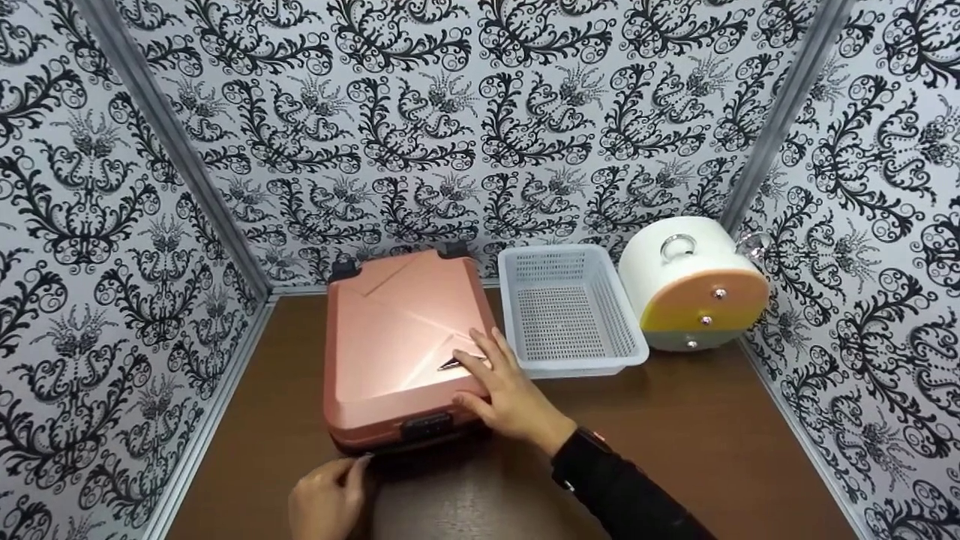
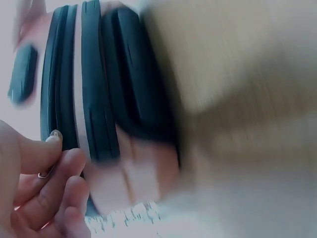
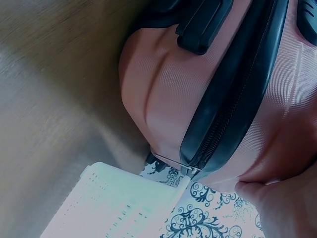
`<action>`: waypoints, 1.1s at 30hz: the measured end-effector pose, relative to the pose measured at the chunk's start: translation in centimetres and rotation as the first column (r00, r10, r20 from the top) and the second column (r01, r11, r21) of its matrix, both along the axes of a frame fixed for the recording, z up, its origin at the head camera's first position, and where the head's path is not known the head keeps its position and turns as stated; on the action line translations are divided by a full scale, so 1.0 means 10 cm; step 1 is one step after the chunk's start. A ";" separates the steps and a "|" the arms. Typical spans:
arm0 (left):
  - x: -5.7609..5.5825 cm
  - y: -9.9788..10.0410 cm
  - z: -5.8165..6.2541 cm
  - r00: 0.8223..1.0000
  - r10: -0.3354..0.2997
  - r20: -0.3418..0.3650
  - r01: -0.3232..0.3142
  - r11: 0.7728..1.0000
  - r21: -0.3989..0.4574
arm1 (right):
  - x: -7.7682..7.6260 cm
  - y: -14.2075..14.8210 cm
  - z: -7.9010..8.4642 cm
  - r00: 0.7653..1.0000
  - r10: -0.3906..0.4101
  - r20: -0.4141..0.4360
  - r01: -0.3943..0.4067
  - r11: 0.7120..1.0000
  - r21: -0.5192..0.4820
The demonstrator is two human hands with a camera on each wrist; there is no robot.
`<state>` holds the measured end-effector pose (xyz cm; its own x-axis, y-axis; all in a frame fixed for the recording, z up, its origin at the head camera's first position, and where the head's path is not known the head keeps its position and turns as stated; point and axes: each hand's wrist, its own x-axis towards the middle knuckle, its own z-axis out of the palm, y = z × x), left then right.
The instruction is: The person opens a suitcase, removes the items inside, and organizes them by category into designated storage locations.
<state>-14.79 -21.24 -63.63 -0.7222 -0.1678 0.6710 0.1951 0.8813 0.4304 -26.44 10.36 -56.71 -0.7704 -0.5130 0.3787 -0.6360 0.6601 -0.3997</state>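
Observation:
A pink hard-shell suitcase (image 1: 405, 322) lies flat on the brown table with its lid down. At its front left corner my left hand (image 1: 328, 495) pinches a zipper pull (image 2: 45, 173) between thumb and forefinger, mostly hidden by the fingers. The black zipper band (image 2: 62, 84) runs up from those fingertips in the left wrist view. My right hand (image 1: 506, 386) rests on the lid's right front corner, fingers spread, beside a small dark emblem (image 1: 450, 364). In the right wrist view the dark zipper teeth (image 3: 218, 134) follow the suitcase's side.
A white perforated plastic basket (image 1: 637, 352) stands just right of the suitcase. Beyond it is a round white container (image 1: 645, 255) with an orange, yellow and green front and small knobs. Patterned walls (image 1: 420, 112) enclose the table (image 1: 600, 450) at the back and both sides.

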 end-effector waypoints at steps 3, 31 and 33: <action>0.02 -0.22 0.08 0.991 0.025 0.132 -0.036 0.996 0.081 | -0.01 -0.02 -0.01 1.000 0.003 -0.011 -0.003 1.000 -0.005; -0.73 -0.08 0.57 0.942 -0.334 0.032 0.334 0.943 0.003 | 0.04 -0.09 -0.05 0.999 -0.044 0.017 0.045 0.999 -0.022; -0.71 -0.01 0.57 0.953 -0.301 0.010 0.301 0.954 0.004 | 0.01 -0.07 -0.03 0.999 -0.041 0.012 0.042 0.999 -0.033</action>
